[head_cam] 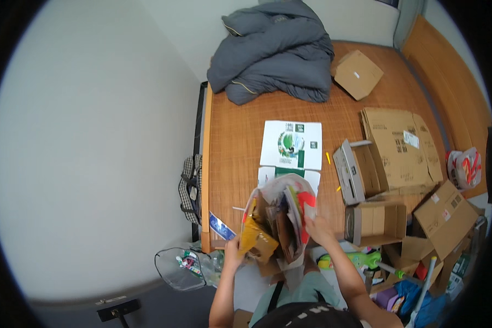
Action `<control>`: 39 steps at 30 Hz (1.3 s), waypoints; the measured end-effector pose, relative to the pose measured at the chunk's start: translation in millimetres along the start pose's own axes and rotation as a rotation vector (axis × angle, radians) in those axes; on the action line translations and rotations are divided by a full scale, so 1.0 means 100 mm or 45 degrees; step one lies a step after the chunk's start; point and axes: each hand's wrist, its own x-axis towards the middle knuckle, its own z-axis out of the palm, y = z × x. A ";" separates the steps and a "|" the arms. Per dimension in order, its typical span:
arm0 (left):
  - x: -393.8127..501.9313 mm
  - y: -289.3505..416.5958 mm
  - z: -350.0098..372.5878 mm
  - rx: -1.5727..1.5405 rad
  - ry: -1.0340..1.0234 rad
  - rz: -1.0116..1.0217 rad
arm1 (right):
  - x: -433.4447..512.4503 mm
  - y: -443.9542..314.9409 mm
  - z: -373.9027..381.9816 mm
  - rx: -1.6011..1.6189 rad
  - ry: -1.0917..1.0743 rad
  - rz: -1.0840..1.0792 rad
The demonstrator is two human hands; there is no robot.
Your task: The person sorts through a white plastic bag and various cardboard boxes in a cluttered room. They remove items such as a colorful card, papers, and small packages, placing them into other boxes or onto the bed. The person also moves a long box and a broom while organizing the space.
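A white and red plastic bag (289,184) hangs between my two hands at the near edge of a wooden platform. My left hand (233,248) grips its left side, close to a yellow packet (256,238) that sticks out of the opening. My right hand (319,229) holds the right side of the rim. Flattened cardboard and papers stand inside the bag. Behind it, a white and green printed cardboard sheet (291,144) lies flat on the wooden surface (238,156), partly covered by the bag.
A grey quilt (274,53) and a closed cardboard box (358,75) lie at the back. Flattened cartons (406,151) and open boxes (375,224) are at the right. A wire-rimmed bin bag (180,268) stands at lower left, a green scooter (352,260) at lower right.
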 end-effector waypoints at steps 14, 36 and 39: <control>0.30 0.35 0.48 0.478 -0.079 -0.035 | -0.06 -0.16 -0.71 0.124 0.598 -0.304; -0.28 -0.11 0.26 0.242 -0.214 -0.351 | -0.26 -0.34 0.76 -0.417 -0.271 -0.230; -0.20 -0.07 0.39 0.594 -0.152 -0.163 | -0.10 -0.32 0.92 -0.448 -0.221 -0.223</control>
